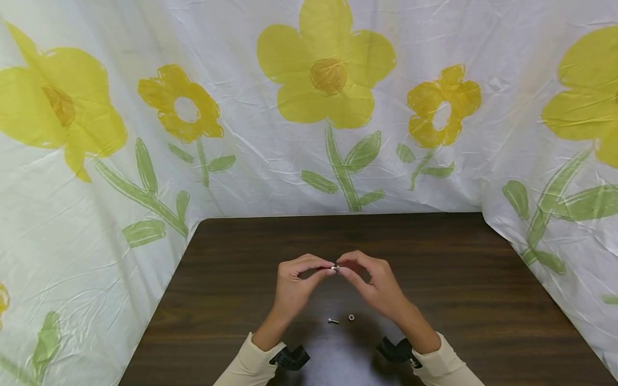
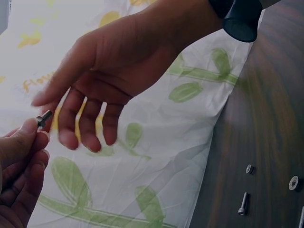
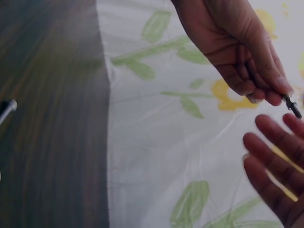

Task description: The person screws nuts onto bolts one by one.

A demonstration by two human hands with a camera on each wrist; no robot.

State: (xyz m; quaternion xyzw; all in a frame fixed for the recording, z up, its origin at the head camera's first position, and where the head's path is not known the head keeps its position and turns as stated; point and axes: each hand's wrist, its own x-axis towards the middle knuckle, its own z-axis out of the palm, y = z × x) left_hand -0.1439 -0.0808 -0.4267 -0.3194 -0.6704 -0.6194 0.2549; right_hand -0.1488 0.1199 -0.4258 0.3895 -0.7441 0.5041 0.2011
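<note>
A small metal bolt [image 1: 335, 267] is held up between both hands, above the dark table. Thumb and index finger of my left hand [image 1: 295, 281] pinch one end of it. From the other side, the thumb and index fingertip of my right hand [image 1: 379, 284] meet at the same bolt, while its other fingers hang spread and loosely bent. The left wrist view shows the bolt [image 2: 46, 116] with its shaft poking out past the left fingertips, and a wider nut-like part [image 2: 40, 123] beside them. Fingertips hide the rest.
Below the hands, a loose bolt [image 1: 333, 320] and a small round nut [image 1: 351, 317] lie on the brown wooden table [image 1: 232, 241]. The left wrist view shows a second ring-shaped piece [image 2: 294, 183] there. A white curtain with yellow flowers [image 1: 260, 177] borders the table's back and sides.
</note>
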